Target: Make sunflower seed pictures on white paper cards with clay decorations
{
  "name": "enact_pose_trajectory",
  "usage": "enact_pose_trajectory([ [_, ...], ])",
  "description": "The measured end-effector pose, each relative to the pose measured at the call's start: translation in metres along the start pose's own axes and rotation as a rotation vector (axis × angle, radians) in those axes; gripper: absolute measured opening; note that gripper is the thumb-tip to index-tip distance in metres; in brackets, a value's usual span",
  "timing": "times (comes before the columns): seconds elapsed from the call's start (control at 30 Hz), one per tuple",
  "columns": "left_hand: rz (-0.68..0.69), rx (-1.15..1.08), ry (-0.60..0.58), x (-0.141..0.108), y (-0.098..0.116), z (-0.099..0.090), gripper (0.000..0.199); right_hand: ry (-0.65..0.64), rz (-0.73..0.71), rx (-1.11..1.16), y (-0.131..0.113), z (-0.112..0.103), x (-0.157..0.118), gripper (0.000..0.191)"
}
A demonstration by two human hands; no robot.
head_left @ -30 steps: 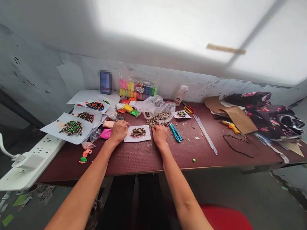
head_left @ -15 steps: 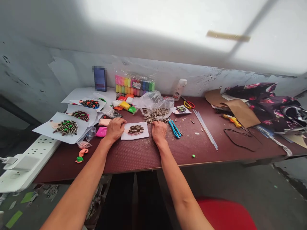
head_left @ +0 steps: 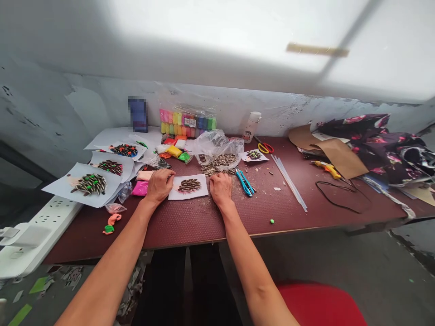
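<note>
A white paper card (head_left: pixel 172 194) lies flat on the table, bearing a hedgehog shape with dark striped seeds as spines (head_left: pixel 189 185). My left hand (head_left: pixel 160 185) rests at its left edge, fingers bent and thumb touching the paper. Just beyond the right edge, my right hand (head_left: pixel 221 186) lies with curled fingers; nothing shows in it. Behind that hand is a pile of striped seeds (head_left: pixel 222 160), partly under a clear plastic bag (head_left: pixel 215 141). A blue utility knife (head_left: pixel 245 182) lies to its right. Pink (head_left: pixel 140 188) and peach clay packs (head_left: pixel 145 175) sit beside my left hand.
Finished hedgehog cards (head_left: pixel 90 183) are stacked left, near a white power strip (head_left: pixel 47 226). Coloured clay packs (head_left: pixel 186 123) stand at the wall. Rightward are a bottle (head_left: pixel 251 127), scissors (head_left: pixel 265 147), clear glue sticks (head_left: pixel 289 183), a yellow glue gun (head_left: pixel 328 169) and a green clay ball (head_left: pixel 272 221).
The whole view has shifted slightly, so things appear a little further left. Both hands keep their places beside the card, and nothing has been picked up or let go.
</note>
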State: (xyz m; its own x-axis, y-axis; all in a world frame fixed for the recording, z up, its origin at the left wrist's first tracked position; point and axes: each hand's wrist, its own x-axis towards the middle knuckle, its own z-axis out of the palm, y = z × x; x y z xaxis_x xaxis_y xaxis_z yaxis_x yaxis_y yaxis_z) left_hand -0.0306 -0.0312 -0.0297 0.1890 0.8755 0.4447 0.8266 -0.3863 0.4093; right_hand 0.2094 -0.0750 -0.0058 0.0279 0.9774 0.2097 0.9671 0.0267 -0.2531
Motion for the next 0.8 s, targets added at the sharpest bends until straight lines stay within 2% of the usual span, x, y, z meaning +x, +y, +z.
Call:
enact_pose_trajectory([
  [0.23,-0.004,-0.080,0.140,-0.003,0.008,-0.012,0.024,-0.005,0.004,-0.045,-0.001,-0.002,-0.002,0.023],
  [0.43,-0.153,-0.050,0.279,-0.011,-0.009,-0.028,0.027,0.005,-0.001,-0.050,-0.002,-0.002,-0.001,0.024],
  [0.6,-0.166,0.036,0.187,-0.023,-0.020,-0.031,0.029,0.047,-0.023,-0.038,-0.001,0.000,-0.001,0.023],
  [0.73,-0.130,0.047,0.192,-0.025,-0.011,-0.029,0.029,0.049,-0.018,-0.033,-0.001,0.001,-0.001,0.023],
  [0.8,-0.071,0.027,0.144,-0.023,-0.005,-0.028,0.027,0.035,-0.010,-0.036,-0.001,0.000,-0.001,0.024],
])
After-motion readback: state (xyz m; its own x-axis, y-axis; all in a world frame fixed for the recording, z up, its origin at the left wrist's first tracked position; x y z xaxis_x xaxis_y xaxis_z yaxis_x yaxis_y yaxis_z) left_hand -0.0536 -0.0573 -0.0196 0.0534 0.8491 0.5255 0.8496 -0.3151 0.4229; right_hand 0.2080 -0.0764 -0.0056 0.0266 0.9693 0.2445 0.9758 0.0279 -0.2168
